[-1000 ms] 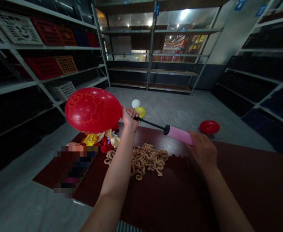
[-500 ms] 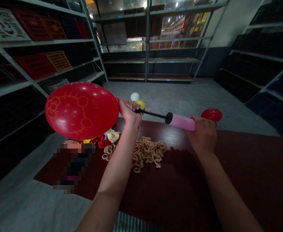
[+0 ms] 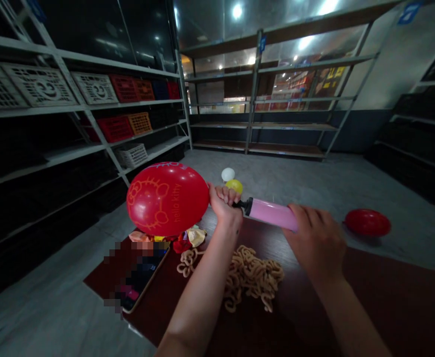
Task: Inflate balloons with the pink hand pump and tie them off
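Left hand (image 3: 223,203) clamped round the nozzle of a pink hand pump (image 3: 269,214), balloon neck hidden in the fist, which I read as keeping the red Hello Kitty balloon (image 3: 167,199) sealed on; right hand (image 3: 316,238) well apart, wrapped on the barrel's far end. Tan curly strips (image 3: 252,280) lie below on the dark wood table (image 3: 399,297); white balloon (image 3: 228,174), yellow balloon (image 3: 234,186) and loose red balloon (image 3: 367,222) sit on the floor, steel shelving (image 3: 295,126) beyond

The left hand (image 3: 223,206) and right hand (image 3: 316,240) are showing slim bare wrists, and the smooth, sleeveless forearms (image 3: 202,292) are tapering toward them, with no visible markings, jewellery or cables.
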Demonstrator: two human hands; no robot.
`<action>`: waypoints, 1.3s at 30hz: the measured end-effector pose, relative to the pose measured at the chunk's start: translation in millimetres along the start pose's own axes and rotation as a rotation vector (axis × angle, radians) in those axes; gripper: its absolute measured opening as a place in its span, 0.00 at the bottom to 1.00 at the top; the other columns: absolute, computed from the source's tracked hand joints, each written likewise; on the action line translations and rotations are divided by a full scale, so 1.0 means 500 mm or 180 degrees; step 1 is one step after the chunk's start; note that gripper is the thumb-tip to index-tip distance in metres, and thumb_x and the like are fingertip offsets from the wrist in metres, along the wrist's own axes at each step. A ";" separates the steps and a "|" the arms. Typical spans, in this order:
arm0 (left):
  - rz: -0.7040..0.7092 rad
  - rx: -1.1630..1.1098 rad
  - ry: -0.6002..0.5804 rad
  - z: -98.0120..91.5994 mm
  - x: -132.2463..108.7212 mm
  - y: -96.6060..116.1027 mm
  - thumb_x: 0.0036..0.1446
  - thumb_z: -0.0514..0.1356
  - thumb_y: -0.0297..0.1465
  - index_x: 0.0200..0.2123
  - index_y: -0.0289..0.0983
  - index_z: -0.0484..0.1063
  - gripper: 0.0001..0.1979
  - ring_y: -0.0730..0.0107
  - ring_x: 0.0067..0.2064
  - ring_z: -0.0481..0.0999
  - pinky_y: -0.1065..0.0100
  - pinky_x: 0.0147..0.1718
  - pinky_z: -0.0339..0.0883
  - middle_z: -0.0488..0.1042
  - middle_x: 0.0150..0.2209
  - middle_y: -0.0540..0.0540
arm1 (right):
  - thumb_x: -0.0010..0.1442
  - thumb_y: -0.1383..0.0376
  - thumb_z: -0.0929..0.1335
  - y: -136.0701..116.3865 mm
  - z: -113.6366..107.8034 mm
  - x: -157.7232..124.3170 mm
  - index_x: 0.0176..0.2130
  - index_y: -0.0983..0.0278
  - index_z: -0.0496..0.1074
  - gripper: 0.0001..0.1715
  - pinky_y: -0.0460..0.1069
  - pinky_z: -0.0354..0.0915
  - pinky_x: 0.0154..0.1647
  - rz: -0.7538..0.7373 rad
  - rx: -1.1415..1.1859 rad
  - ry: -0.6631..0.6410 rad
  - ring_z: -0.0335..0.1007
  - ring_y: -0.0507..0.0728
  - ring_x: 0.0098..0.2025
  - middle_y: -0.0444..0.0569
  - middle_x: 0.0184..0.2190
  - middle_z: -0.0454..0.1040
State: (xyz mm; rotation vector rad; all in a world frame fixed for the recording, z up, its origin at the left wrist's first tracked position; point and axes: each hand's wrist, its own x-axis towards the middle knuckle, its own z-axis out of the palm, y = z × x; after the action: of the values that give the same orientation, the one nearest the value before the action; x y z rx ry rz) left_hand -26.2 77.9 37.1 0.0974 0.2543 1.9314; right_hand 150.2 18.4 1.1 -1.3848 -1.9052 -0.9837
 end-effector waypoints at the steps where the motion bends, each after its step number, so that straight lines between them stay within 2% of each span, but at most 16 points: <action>1: -0.0043 -0.0029 0.0012 -0.001 0.003 0.002 0.64 0.55 0.45 0.18 0.37 0.43 0.31 0.81 0.14 0.43 0.72 0.16 0.41 0.44 0.12 0.57 | 0.60 0.64 0.68 0.004 0.000 0.000 0.49 0.66 0.69 0.17 0.53 0.59 0.40 -0.0081 -0.0015 -0.0035 0.65 0.61 0.41 0.52 0.39 0.76; 4: -0.0093 -0.0059 0.0079 -0.006 0.014 0.003 0.65 0.55 0.43 0.18 0.37 0.44 0.30 0.81 0.14 0.44 0.73 0.16 0.41 0.46 0.12 0.57 | 0.59 0.64 0.69 0.019 0.004 -0.002 0.50 0.66 0.69 0.19 0.52 0.59 0.39 -0.0285 -0.0005 -0.0123 0.66 0.60 0.39 0.51 0.38 0.76; 10: 0.0117 -0.0153 0.0138 -0.014 0.038 0.021 0.67 0.52 0.39 0.18 0.37 0.46 0.27 0.80 0.13 0.44 0.72 0.16 0.41 0.45 0.12 0.57 | 0.60 0.63 0.68 0.050 0.024 -0.009 0.52 0.65 0.68 0.20 0.55 0.59 0.41 -0.0416 -0.0075 -0.0126 0.68 0.63 0.40 0.53 0.40 0.77; 17: 0.0280 -0.0190 0.0063 -0.013 0.051 0.057 0.68 0.50 0.43 0.18 0.37 0.45 0.29 0.80 0.14 0.45 0.73 0.16 0.43 0.45 0.12 0.56 | 0.60 0.64 0.67 0.125 0.025 -0.016 0.49 0.65 0.69 0.17 0.56 0.59 0.36 -0.0423 -0.0255 0.0072 0.70 0.65 0.38 0.56 0.37 0.77; 22: 0.0100 -0.0178 -0.0135 -0.006 0.045 0.067 0.68 0.46 0.48 0.17 0.37 0.45 0.31 0.80 0.13 0.44 0.73 0.16 0.45 0.44 0.12 0.56 | 0.58 0.62 0.68 0.168 0.033 -0.024 0.46 0.63 0.71 0.15 0.55 0.57 0.35 -0.0236 -0.0432 0.0307 0.68 0.63 0.36 0.54 0.36 0.78; 26: -0.0211 0.0003 -0.0370 -0.006 0.041 0.065 0.67 0.41 0.51 0.15 0.37 0.44 0.32 0.79 0.14 0.44 0.72 0.17 0.48 0.43 0.12 0.55 | 0.59 0.59 0.67 0.183 0.046 -0.026 0.43 0.63 0.72 0.14 0.54 0.57 0.35 -0.0057 -0.0337 0.0624 0.68 0.62 0.38 0.54 0.34 0.77; 28: -0.0359 0.0129 -0.0374 -0.008 0.044 0.062 0.67 0.39 0.52 0.15 0.37 0.43 0.33 0.78 0.14 0.44 0.71 0.18 0.50 0.43 0.12 0.55 | 0.59 0.57 0.65 0.185 0.042 -0.025 0.42 0.63 0.73 0.15 0.54 0.57 0.35 0.0017 -0.0249 0.0752 0.68 0.62 0.37 0.53 0.33 0.76; 30: -0.0430 0.0207 -0.0292 -0.011 0.048 0.057 0.67 0.39 0.51 0.16 0.38 0.43 0.32 0.78 0.14 0.45 0.71 0.19 0.51 0.43 0.13 0.55 | 0.60 0.57 0.63 0.184 0.027 -0.025 0.45 0.63 0.73 0.18 0.56 0.56 0.35 0.0112 -0.0131 0.0707 0.68 0.65 0.39 0.55 0.33 0.75; 31: -0.0426 0.0210 -0.0236 -0.013 0.050 0.054 0.68 0.39 0.50 0.16 0.38 0.43 0.32 0.79 0.14 0.46 0.71 0.19 0.51 0.43 0.13 0.55 | 0.62 0.59 0.61 0.183 0.017 -0.026 0.51 0.63 0.71 0.22 0.58 0.57 0.37 0.0128 -0.0027 0.0366 0.68 0.69 0.44 0.58 0.38 0.75; 34: -0.0327 0.0097 -0.0130 -0.018 0.054 0.043 0.69 0.40 0.47 0.16 0.38 0.43 0.30 0.79 0.15 0.46 0.71 0.18 0.49 0.43 0.14 0.55 | 0.63 0.62 0.57 0.176 -0.010 -0.033 0.60 0.62 0.65 0.28 0.63 0.56 0.37 0.0167 0.0122 0.0135 0.65 0.77 0.51 0.62 0.42 0.72; 39: -0.0250 0.0074 -0.0117 -0.023 0.053 0.026 0.71 0.43 0.41 0.18 0.38 0.43 0.28 0.78 0.15 0.46 0.71 0.19 0.46 0.42 0.15 0.55 | 0.61 0.62 0.60 0.155 -0.021 -0.071 0.67 0.56 0.56 0.35 0.67 0.55 0.35 0.0321 0.0270 0.0154 0.63 0.84 0.52 0.63 0.45 0.70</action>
State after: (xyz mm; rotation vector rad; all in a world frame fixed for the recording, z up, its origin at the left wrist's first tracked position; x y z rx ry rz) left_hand -50.2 96.5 27.5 0.1363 0.2525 1.8472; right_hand 235.2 5.7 -4.1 -1.3813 -1.8024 -0.8703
